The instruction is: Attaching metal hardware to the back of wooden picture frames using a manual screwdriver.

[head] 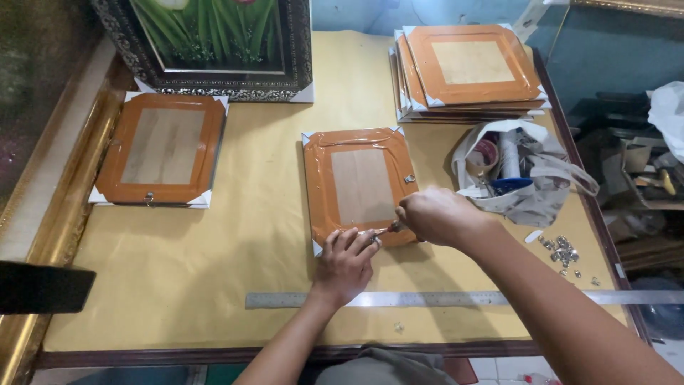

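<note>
A picture frame lies face down in the middle of the table, its back bordered with orange-brown tape. My left hand rests its fingers on the frame's near edge, pinching a small metal fitting there. My right hand is closed around a screwdriver whose tip points left at that fitting. A small metal hanger sits on the frame's right edge.
A similar taped frame lies at the left, a stack of frames at the back right. An ornate framed flower picture stands at the back. A white bag of supplies, loose metal fittings and a steel ruler lie nearby.
</note>
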